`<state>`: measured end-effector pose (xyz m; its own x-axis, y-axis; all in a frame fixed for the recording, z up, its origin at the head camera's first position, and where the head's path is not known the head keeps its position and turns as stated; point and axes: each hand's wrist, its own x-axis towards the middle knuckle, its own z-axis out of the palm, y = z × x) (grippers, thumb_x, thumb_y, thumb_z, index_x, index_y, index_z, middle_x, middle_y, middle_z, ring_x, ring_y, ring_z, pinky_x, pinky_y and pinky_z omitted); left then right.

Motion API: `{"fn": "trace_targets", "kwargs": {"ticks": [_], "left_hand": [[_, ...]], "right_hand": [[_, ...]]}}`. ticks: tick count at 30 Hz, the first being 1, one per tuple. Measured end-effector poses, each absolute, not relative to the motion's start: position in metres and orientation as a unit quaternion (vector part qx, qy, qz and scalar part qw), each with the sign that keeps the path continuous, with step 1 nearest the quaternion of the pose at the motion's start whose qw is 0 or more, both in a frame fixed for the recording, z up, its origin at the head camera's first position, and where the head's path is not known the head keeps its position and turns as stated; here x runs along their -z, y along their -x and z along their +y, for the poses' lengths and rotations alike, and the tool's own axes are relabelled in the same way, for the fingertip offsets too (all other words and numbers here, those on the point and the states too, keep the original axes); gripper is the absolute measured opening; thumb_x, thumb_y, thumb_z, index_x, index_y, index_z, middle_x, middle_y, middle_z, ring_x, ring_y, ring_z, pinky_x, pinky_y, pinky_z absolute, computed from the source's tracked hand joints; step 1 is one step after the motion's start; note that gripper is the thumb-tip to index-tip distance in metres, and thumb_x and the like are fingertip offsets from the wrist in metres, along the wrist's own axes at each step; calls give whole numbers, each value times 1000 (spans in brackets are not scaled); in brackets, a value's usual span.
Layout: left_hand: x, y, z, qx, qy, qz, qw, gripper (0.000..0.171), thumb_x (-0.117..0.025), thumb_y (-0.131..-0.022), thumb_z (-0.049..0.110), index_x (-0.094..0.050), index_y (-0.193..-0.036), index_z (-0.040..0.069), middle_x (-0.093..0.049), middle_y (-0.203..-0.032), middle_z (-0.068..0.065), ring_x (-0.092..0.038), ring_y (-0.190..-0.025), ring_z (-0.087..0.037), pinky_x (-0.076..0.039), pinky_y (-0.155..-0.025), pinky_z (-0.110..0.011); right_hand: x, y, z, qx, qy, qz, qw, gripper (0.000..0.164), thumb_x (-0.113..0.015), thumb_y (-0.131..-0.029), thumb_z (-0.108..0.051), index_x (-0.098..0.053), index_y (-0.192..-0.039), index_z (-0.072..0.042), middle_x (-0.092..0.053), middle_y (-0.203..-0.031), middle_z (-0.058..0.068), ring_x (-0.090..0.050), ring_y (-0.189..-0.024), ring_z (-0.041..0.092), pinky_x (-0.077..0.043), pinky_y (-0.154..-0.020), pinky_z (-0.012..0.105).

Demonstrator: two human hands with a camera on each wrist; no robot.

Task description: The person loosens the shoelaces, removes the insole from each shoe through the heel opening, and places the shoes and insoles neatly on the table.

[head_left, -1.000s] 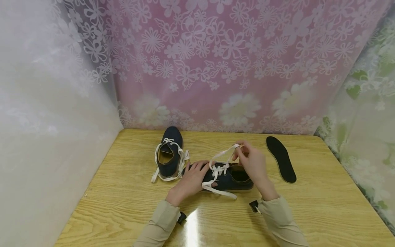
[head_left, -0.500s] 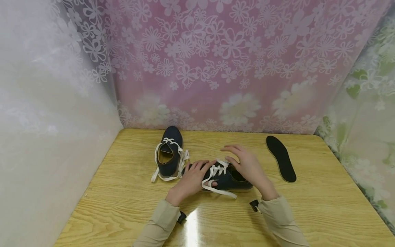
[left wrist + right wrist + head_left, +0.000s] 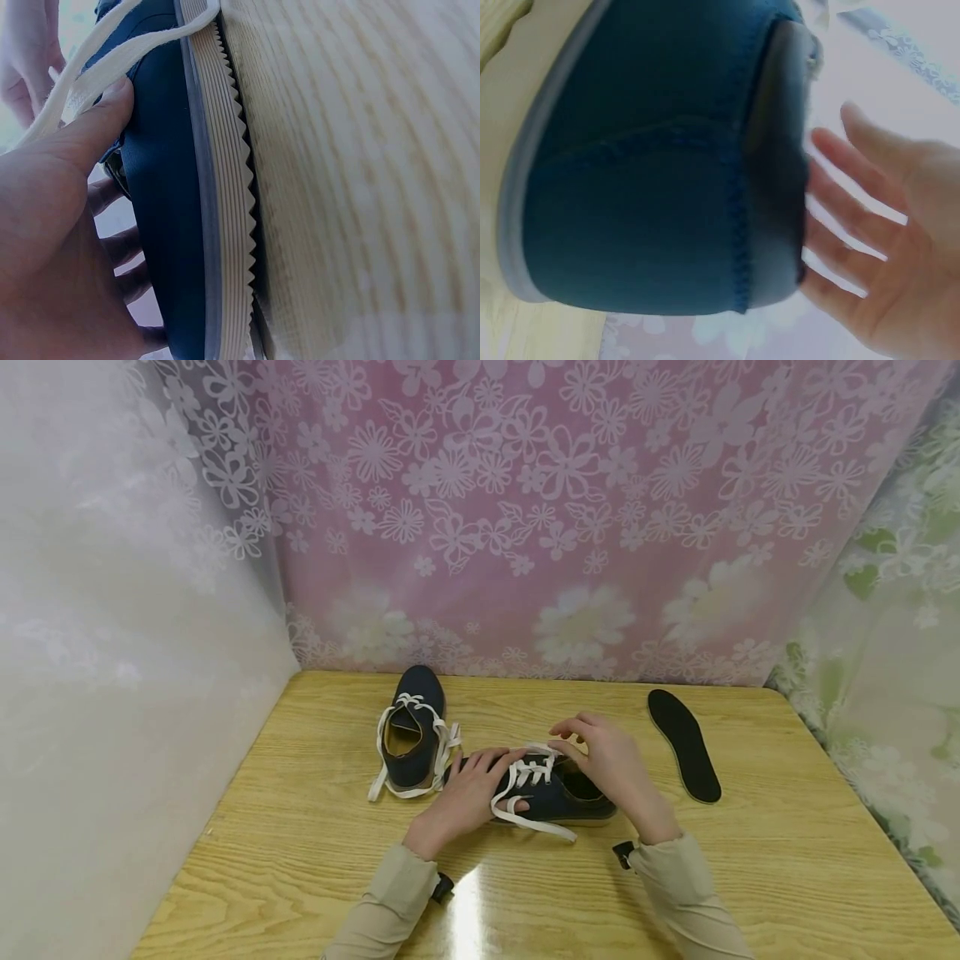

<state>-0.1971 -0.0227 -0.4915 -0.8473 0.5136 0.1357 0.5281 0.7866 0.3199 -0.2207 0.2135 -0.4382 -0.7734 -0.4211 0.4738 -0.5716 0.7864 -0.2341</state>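
A navy shoe (image 3: 551,803) with white laces (image 3: 542,827) lies crosswise on the table, its opening toward the right. My left hand (image 3: 467,795) holds its front part, the thumb on the near side and the fingers over the far side. In the left wrist view, a lace passes over the thumb (image 3: 105,120) beside the shoe's ribbed sole (image 3: 225,187). Above the opening hovers my right hand (image 3: 611,764), its thumb near the lace at the top eyelets. The right wrist view has that hand (image 3: 907,225) with loosely bent, spread fingers beside the shoe's heel (image 3: 645,225).
A second navy shoe (image 3: 412,772) stands at the back left, toe toward the curtain (image 3: 480,527), with its white laces hanging loose. To the right lies a black insole (image 3: 684,747). Pale patterned sheets border the wooden table (image 3: 750,877) on both sides.
My right hand has let go of the lace loop it was holding up, and that lace now lies down on the shoe. The left hand has stayed in place.
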Motion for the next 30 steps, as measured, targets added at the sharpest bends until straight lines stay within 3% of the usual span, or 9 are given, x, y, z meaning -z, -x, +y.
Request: {"fn": "trace_targets", "kwargs": {"ticks": [4,11,17,23,27,30], "left_hand": [[492,198,-23,175,274,-945,18,79,-58,-95,60,-28,-161,31,-41,-156,-5,-38,-144,-30,-20,-117,-68],[492,197,-23,179,274,-945,15,77,-59,-95,58,-29,-161,30,-41,-156,-6,-38,-144,-31,-20,-117,-69],[491,198,-23,178,277,-944,20,78,-61,-95,57,-29,-161,31,-42,-155,-6,-40,-141,-32,-22,-116,-68],[490,198,-23,178,278,-944,18,77,-61,-95,56,-29,-161,31,-42,-155,-6,-40,-142,-32,-23,-116,-67],[491,198,-23,181,279,-943,21,76,-61,-95,57,-32,-160,30,-43,-155,-7,-41,-141,-32,-24,-115,-68],[490,197,-23,178,278,-944,18,74,-65,-96,49,-32,-160,30,-42,-155,-7,-41,-141,-32,-24,-115,-68]], "right_hand": [[438,220,214,-188,-294,-921,171,22,-78,-90,-30,-74,-106,-15,-68,-101,3,-67,-81,21,-55,-64,33],[437,217,212,-144,-306,-930,147,20,-85,-82,-38,-72,-85,-23,-64,-96,1,-52,-65,10,-44,-54,24],[434,214,212,-134,-305,-934,127,14,-84,-85,-31,-73,-83,-23,-64,-100,0,-54,-69,11,-44,-54,23],[435,217,210,-118,-337,-915,188,14,-83,-87,-18,-70,-83,-18,-65,-105,4,-61,-76,18,-51,-59,29],[440,222,212,-93,-341,-900,254,15,-83,-86,-18,-69,-86,-15,-64,-108,7,-63,-76,23,-53,-60,36],[442,224,212,-95,-338,-900,260,14,-82,-88,-21,-69,-89,-15,-65,-111,9,-64,-75,23,-54,-61,37]]}}
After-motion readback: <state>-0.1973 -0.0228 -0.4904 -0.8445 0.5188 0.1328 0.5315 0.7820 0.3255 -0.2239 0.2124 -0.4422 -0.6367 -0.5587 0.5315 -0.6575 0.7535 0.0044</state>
